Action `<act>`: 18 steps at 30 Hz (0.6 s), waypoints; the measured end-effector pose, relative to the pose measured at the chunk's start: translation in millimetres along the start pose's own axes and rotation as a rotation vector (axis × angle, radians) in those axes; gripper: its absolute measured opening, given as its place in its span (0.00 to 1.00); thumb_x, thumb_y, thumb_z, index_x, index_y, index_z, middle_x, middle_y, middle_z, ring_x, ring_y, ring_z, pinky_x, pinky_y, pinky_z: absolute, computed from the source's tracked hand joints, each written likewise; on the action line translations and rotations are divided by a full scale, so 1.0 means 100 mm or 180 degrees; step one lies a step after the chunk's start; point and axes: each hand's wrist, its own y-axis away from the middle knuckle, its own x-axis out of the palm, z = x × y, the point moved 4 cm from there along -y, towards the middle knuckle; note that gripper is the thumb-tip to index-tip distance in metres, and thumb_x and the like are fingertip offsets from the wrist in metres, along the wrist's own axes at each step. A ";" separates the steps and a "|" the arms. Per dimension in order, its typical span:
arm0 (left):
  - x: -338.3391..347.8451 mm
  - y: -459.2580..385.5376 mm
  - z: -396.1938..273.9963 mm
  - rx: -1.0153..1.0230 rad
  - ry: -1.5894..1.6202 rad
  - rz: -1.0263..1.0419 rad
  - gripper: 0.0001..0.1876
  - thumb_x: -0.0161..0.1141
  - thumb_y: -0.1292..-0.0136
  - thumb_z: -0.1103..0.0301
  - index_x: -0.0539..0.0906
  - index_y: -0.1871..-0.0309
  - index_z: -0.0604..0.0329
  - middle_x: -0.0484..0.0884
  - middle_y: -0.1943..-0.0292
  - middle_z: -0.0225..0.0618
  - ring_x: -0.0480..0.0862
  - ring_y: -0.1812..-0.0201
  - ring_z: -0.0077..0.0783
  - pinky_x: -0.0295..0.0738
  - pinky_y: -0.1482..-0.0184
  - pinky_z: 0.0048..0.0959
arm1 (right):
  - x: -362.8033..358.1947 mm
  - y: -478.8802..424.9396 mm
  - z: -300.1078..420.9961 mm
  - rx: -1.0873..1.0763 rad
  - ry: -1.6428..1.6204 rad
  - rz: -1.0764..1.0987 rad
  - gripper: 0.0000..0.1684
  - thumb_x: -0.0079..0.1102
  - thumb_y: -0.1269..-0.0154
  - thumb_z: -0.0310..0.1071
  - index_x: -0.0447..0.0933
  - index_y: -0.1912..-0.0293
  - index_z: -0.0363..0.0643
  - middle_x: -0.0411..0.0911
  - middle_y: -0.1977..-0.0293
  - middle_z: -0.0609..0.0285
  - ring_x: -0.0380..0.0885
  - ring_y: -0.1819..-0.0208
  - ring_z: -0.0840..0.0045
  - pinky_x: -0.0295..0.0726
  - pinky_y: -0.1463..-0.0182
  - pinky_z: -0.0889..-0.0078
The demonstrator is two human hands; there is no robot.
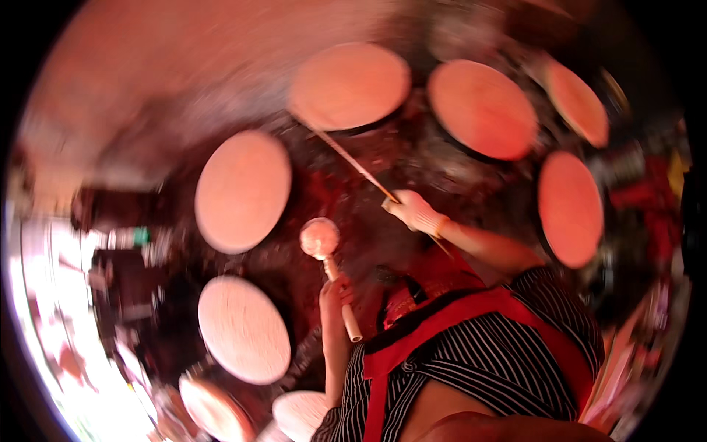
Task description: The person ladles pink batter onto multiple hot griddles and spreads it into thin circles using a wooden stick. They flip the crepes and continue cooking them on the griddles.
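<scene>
My right hand (411, 211), in a whitish knit glove, grips a long thin stick (351, 160). The stick's far end lies at the near rim of a pale round disc (351, 85) at the top. My bare left hand (335, 293) is closed around the pale handle of a ladle-like tool (320, 237) with a round head, held over the dark floor. Another pale disc (243, 191) lies left of the ladle-like tool, apart from it. What the discs are made of cannot be told.
More round discs stand around me: two at upper right (483, 109), one at right (570, 210) and several at lower left (244, 330). A reddish wall (165, 61) rises beyond them. At far left are dark objects and a bottle-like thing with a green end (141, 236). The picture is blurred.
</scene>
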 end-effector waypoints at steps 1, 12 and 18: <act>0.28 0.01 -0.10 -0.0014 -0.0109 0.0014 0.07 0.58 0.30 0.71 0.73 0.65 0.59 0.71 0.74 0.27 0.61 0.83 0.12 0.52 0.84 0.14 | -0.26 -0.02 -0.02 -0.0121 0.0309 -0.0242 0.19 0.57 0.35 0.47 0.78 0.62 0.39 0.78 0.71 0.49 0.80 0.66 0.63 0.76 0.61 0.58; 0.93 0.04 -0.47 -0.0696 0.0988 0.1073 0.12 0.47 0.24 0.72 0.70 0.44 0.72 0.68 0.67 0.31 0.63 0.77 0.17 0.59 0.81 0.14 | -0.99 0.18 -0.32 -0.0816 0.1913 -0.2498 0.43 0.66 0.44 0.53 0.64 0.36 0.38 0.81 0.67 0.48 0.82 0.68 0.55 0.80 0.65 0.51; 1.13 0.31 -0.47 -0.1081 0.1241 0.1360 0.15 0.43 0.22 0.70 0.69 0.41 0.73 0.68 0.67 0.33 0.63 0.76 0.19 0.61 0.81 0.16 | -0.84 0.03 -0.39 -0.1157 0.2526 -0.3021 0.24 0.63 0.44 0.45 0.74 0.51 0.41 0.81 0.74 0.53 0.83 0.72 0.61 0.80 0.70 0.54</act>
